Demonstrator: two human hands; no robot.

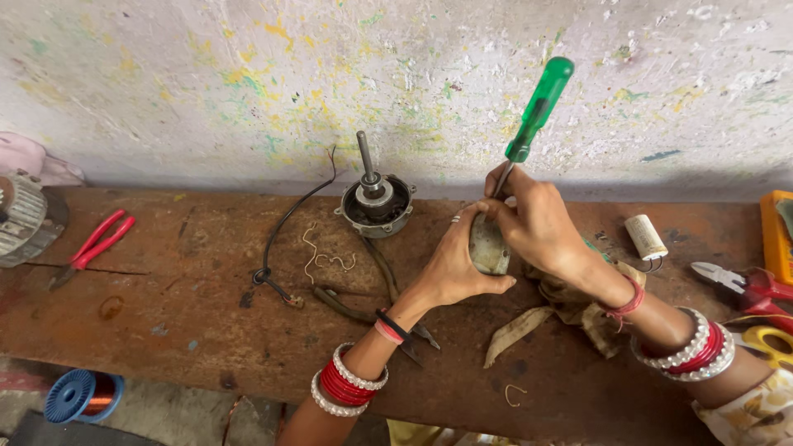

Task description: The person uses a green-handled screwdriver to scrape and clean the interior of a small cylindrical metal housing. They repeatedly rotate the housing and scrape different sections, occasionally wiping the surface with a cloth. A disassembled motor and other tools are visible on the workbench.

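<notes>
1. I note a pale wall (pixel 396 83), rough and flecked with yellow and green paint, rising straight behind the bench.
2. The bench (pixel 198 330) is a worn brown wooden top, scratched and stained, running the full width of my view.
3. On it I record: a grey ribbed motor housing (pixel 25 219) at the far left; red-handled pliers (pixel 95 246) near it; a round motor part with an upright shaft (pixel 376 202) at the back, with a black cable (pixel 289 223) curling beside it; dark pliers (pixel 376 301) partly under the left forearm; a white cylinder-shaped capacitor (pixel 646 237) to the right; strips of tan cloth (pixel 545 318) under the right wrist. A blue spool of copper wire (pixel 78 395) sits below the bench edge.
4. The piece in hand is a small grey metal part (pixel 487 248), dull and rounded, held just above the bench at centre, mostly hidden by fingers.
5. The left hand (pixel 458 268) is clamped around that part from below and the side.
6. The right hand (pixel 537 223) is closed on a green-handled screwdriver (pixel 533 116), handle tilted up and right, its tip down at the part.
</notes>
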